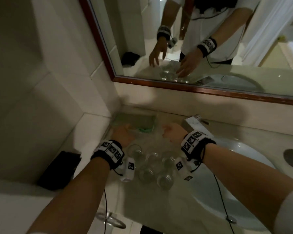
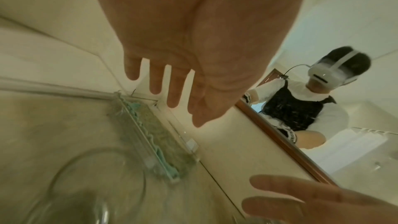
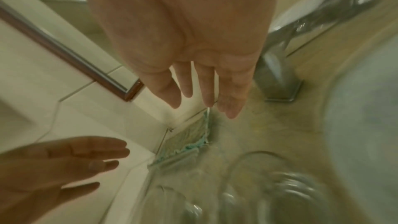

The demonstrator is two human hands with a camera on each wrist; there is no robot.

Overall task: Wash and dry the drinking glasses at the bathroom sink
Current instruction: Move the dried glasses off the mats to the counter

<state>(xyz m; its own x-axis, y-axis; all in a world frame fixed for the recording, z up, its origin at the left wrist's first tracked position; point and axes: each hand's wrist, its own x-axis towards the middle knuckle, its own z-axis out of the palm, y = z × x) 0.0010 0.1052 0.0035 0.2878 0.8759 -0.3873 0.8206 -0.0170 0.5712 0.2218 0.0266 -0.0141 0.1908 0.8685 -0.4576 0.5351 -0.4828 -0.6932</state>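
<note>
Several clear drinking glasses stand grouped on the beige counter left of the sink. My left hand hovers above and beyond them on the left, fingers straight and spread, holding nothing. My right hand hovers on the right, fingers straight too. In the left wrist view the left hand is above a glass rim. In the right wrist view the right hand hangs over blurred glasses.
A clear tray with green cloth lies in the back corner. The chrome tap stands behind the sink. A mirror hangs above. A black object rests on the left ledge, a towel ring near the front.
</note>
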